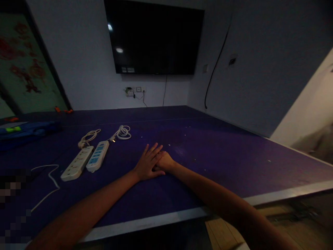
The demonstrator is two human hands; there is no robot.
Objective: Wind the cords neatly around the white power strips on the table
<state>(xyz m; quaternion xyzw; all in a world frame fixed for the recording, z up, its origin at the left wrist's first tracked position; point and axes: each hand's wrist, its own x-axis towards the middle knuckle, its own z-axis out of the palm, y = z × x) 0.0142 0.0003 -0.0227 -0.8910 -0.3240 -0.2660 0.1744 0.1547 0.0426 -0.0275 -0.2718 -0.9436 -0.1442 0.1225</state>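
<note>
My left hand lies flat on the dark blue table with its fingers stretched out, partly covering my right hand. The right hand rests beside and under it, fingers curled and mostly hidden beneath the left. Neither hand holds anything I can see. Two white power strips lie side by side to the left of my hands, each with a coiled cable at its far end.
A loose white cable trails at the near left. A blue bag sits at the far left. A dark wall screen hangs behind. The table's pale front edge runs close to me.
</note>
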